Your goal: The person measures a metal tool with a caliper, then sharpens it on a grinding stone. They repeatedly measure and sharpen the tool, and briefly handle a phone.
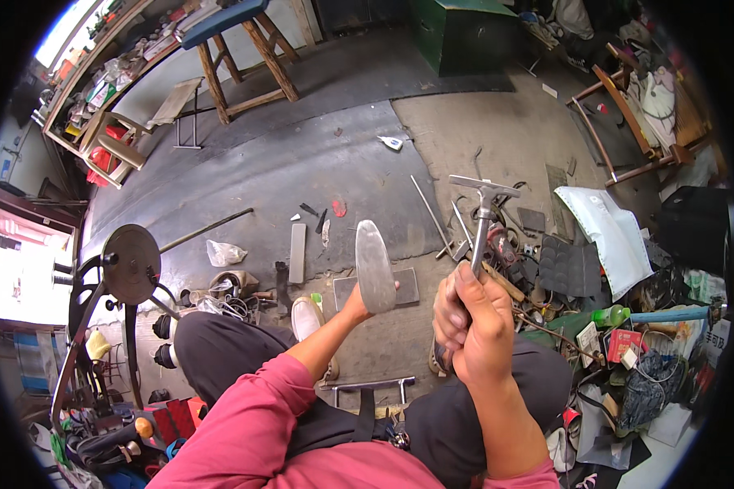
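Note:
My left hand (357, 306) holds up a long, rounded grey piece shaped like a shoe sole (375, 265). Most of the fingers are hidden behind it; one fingertip shows at its right edge. In my right hand (475, 322) is a hammer (483, 216), raised with its head up, my fingers wrapped round the metal handle. The hammer head is wide and thin, and stays apart from the grey piece. Below and behind the grey piece, a flat dark slab (405, 287) lies on the floor between my feet.
A hand-wheel machine (132, 263) stands at my left. Scattered tools (506, 244) and a white padded bag (603, 236) lie on the right, near a cluttered pile with a green bottle (612, 315). Ahead stand a blue-topped stool (220, 24) and a green box (457, 37).

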Demonstrator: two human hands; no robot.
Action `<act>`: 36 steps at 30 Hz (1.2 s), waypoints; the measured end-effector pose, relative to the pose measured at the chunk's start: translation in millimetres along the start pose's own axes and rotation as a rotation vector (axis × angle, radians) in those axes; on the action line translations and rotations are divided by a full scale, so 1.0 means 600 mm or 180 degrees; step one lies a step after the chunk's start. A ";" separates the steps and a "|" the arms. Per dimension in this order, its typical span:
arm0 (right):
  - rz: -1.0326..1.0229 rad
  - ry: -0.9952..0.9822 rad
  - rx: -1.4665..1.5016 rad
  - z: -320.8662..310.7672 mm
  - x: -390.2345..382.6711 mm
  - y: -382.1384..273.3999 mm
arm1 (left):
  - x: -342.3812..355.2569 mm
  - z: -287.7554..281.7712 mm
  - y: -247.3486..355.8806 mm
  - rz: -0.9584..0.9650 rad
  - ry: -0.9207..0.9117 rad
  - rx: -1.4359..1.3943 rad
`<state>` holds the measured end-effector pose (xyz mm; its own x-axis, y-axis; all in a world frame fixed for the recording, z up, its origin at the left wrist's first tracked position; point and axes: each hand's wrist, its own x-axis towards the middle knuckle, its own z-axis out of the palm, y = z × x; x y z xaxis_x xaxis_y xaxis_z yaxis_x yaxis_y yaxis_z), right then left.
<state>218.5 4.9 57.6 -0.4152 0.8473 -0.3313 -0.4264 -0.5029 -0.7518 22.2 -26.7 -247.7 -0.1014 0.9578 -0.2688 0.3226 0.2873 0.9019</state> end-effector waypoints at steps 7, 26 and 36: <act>-0.0013 -0.0414 -0.0434 0.003 0.008 0.016 | 0.010 -0.058 0.046 0.0676 -0.1033 0.1121; -0.0197 -0.0638 -0.1914 0.037 0.069 -0.040 | -0.045 -0.233 0.480 0.1332 0.0053 -0.1753; -0.0365 -0.0272 -0.2169 0.081 0.161 0.027 | -0.031 -0.257 0.415 0.1158 0.0139 -0.1764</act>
<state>132.5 70.7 41.2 -0.4715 0.8581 -0.2035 0.1166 -0.1680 -0.9789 -40.8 26.5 34.3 -0.1194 0.9888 0.0892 -0.1871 -0.1106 0.9761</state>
